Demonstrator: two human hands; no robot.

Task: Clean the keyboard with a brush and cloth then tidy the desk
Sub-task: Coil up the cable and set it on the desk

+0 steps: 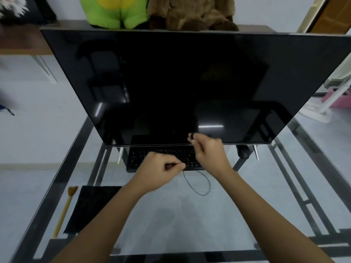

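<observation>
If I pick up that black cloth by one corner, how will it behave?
The black cloth lies flat on the glass desk, so it will probably droop rather than hold shape. It looks thin, likely light. It may brush the brush lying alongside.

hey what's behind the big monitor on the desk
Above the monitor top edge, a green plush toy and a brown plush toy show. Their lower parts, and anything else directly behind the screen, are covered.

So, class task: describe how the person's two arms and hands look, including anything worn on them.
Both arms are bare as far as the picture shows: no sleeves in view. The left hand and right hand wear no gloves, and no watch, bracelet or ring is visible. No markings can be made out.
</observation>
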